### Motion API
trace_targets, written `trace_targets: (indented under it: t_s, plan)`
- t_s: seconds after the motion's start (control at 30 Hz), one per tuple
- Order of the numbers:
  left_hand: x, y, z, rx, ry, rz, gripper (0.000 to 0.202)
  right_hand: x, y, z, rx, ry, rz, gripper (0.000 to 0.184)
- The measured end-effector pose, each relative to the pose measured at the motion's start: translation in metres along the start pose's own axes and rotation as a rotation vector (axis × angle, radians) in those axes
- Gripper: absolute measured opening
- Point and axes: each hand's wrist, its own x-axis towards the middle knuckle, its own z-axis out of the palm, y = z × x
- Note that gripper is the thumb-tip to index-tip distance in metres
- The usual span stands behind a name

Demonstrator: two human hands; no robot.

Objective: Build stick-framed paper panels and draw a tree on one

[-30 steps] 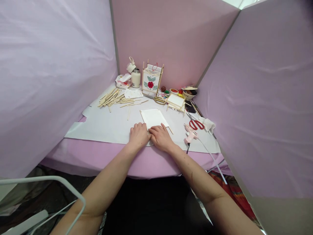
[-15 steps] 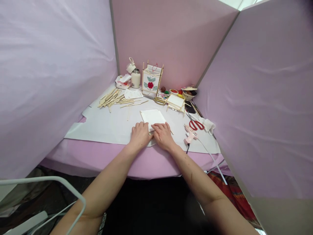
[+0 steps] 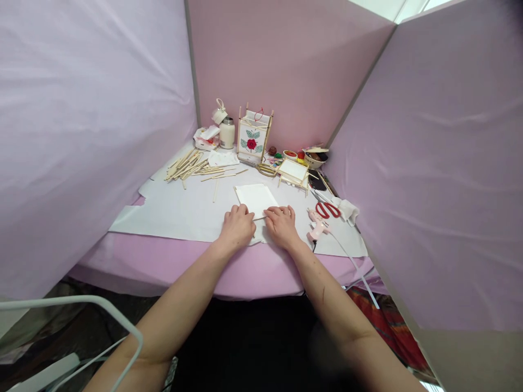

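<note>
Since the earlier frames the right hand [image 3: 281, 226] has slid away from the left hand [image 3: 237, 224], opening a gap between the two. Both hands rest, fingers bent, at the near edge of one white panel [image 3: 255, 197], which lies flat just beyond them; one thin stick [image 3: 260, 219] shows between the fingertips, though I cannot tell whether either hand pinches it. Right of the grip lie one pink glue gun [image 3: 317, 226] and one red-handled pair of scissors [image 3: 327, 210]. Farther out are one gold-handled pair [image 3: 266, 170], one rose-decorated stick frame [image 3: 251, 142], one jar [image 3: 227, 135] and, leftward, an uncountable stick pile [image 3: 187, 165].
</note>
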Motion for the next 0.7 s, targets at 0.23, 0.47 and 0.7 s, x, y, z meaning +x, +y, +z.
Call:
trace_targets:
  t_s: [0.23,0.47,0.7]
  plan:
    - [0.003,-0.002,0.002,0.019,0.017,-0.022,0.034,-0.002,0.008,-0.004,-0.046,0.047,0.097,0.035]
    - [0.003,-0.005,0.003,0.024,0.011,-0.019,0.034,-0.003,0.019,0.002,-0.075,0.161,0.204,0.033]
    - [0.003,-0.001,0.002,-0.004,0.048,-0.045,0.034,-0.001,0.028,0.006,0.008,0.202,0.261,0.037]
